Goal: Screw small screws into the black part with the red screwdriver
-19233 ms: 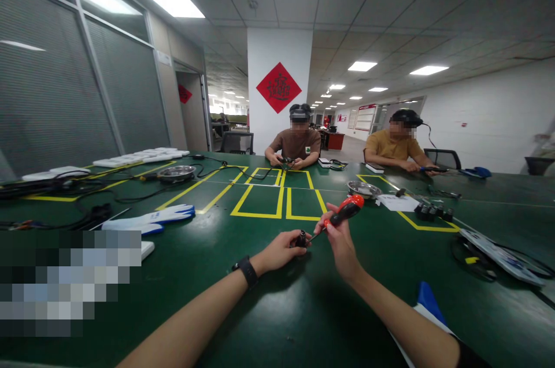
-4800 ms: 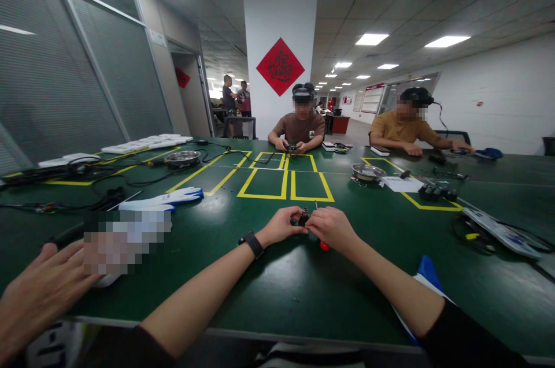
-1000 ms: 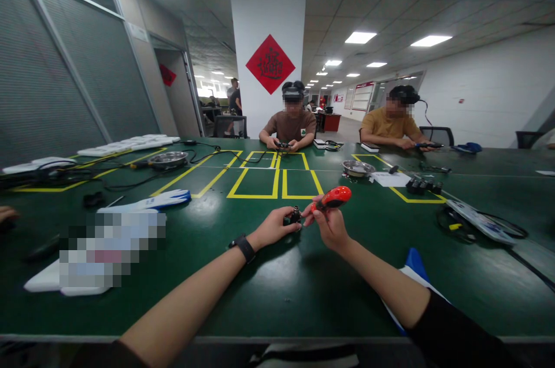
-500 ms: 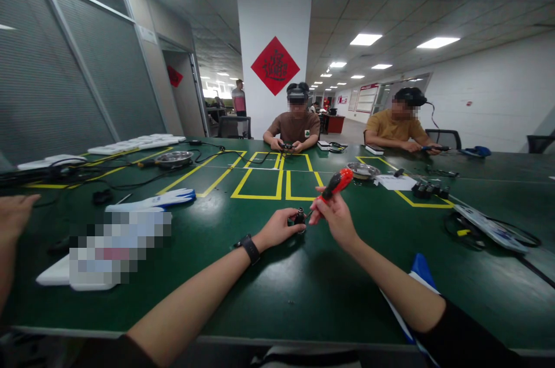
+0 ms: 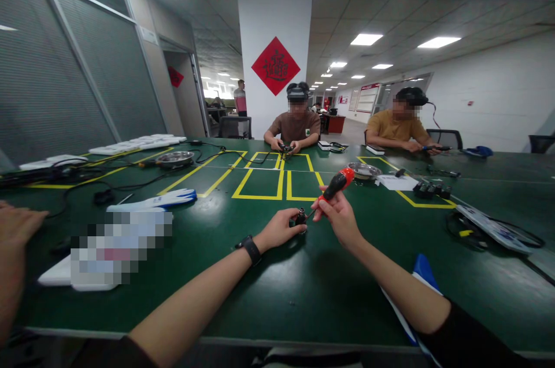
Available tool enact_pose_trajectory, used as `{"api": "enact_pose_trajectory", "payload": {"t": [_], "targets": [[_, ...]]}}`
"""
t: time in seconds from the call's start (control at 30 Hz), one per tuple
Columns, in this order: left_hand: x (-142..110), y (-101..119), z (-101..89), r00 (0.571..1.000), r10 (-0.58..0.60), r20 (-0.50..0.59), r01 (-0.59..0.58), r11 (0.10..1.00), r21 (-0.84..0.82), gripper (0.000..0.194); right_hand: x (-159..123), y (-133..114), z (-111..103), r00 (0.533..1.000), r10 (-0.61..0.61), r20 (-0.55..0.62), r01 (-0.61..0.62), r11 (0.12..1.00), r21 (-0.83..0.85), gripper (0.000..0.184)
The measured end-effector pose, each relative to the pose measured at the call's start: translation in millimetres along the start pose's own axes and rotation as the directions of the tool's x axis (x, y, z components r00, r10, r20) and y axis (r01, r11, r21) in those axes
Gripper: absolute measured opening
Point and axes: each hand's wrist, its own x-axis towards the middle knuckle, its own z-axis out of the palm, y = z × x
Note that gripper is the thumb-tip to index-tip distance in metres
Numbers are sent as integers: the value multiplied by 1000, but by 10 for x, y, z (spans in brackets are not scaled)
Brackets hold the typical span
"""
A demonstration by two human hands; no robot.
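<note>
My left hand (image 5: 277,230) rests on the green table (image 5: 269,293) and pinches a small black part (image 5: 300,218) upright. My right hand (image 5: 340,219) grips a screwdriver with a red and black handle (image 5: 337,182). The handle slants up to the right and the thin shaft points down into the top of the black part. A black watch sits on my left wrist (image 5: 248,248).
A white and blue glove (image 5: 151,201) lies left of centre, cables and a metal bowl (image 5: 176,158) beyond it. Another bowl (image 5: 363,170), paper and black parts (image 5: 428,189) lie to the right. Two people sit opposite. A neighbour's hand (image 5: 13,241) is at the left edge.
The screwdriver handle has swung from nearly level to steeper, tip staying in the black part. The neighbour's hand has come further in at the left edge.
</note>
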Motion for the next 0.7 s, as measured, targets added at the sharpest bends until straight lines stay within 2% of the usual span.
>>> {"api": "enact_pose_trajectory", "payload": {"t": [0.07,0.17,0.23,0.3,0.37,0.43,0.6,0.7], "targets": [[0,-3,3,1000,-7,-7,8,1000,15,23,-13,-13,5,999,20,45,-21,999,32,34],[-5,-2,0,1000,-15,-7,16,999,28,22,-27,-3,11,998,17,58,-17,1000,-8,31],[-10,4,-5,1000,-14,-5,14,1000,20,23,-26,22,6,1000,-19,6,19,997,-76,29],[-12,11,-9,1000,-11,1,11,1000,3,24,-17,43,-6,992,-100,-82,85,982,-171,26],[-12,16,-11,1000,-11,8,11,1000,-14,24,-1,46,-13,975,-183,-123,150,960,-237,22],[-10,17,-11,1000,-14,9,15,1000,-27,25,18,35,-11,975,-197,-104,175,966,-189,22],[-6,8,-10,1000,-19,9,19,1000,-22,26,34,25,12,996,-66,-53,71,994,86,14],[-8,8,-8,1000,-10,6,10,1000,-21,25,15,28,9,996,-60,-61,67,992,108,24]]}}
